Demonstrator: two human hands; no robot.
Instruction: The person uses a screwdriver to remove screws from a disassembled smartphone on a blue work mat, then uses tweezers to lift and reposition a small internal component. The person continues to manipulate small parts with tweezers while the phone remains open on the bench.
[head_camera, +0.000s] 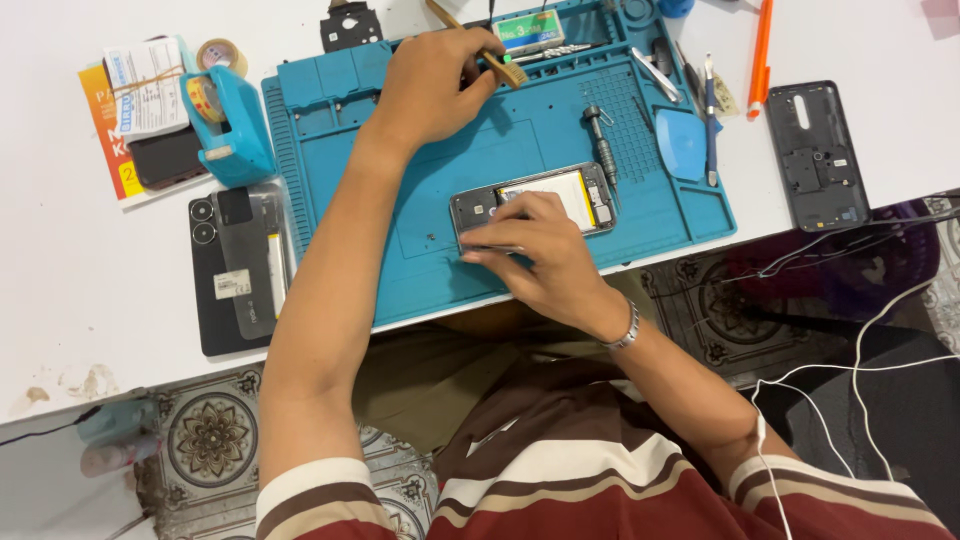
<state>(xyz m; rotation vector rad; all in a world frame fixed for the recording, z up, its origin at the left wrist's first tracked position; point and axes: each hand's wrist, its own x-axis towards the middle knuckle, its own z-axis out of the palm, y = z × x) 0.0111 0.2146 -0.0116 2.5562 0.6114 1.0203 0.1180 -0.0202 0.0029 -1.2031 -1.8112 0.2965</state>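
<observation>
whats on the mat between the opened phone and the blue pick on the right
A dark screwdriver lies on the blue mat between the opened phone and the blue pick, as the head view shows.

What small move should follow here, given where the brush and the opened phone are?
Probably bring the brush down to the opened phone. The left hand grips the brush at the far edge of the blue mat, well away from the phone, while the right hand already presses on the phone's near end, leaving its exposed inside facing up.
</observation>
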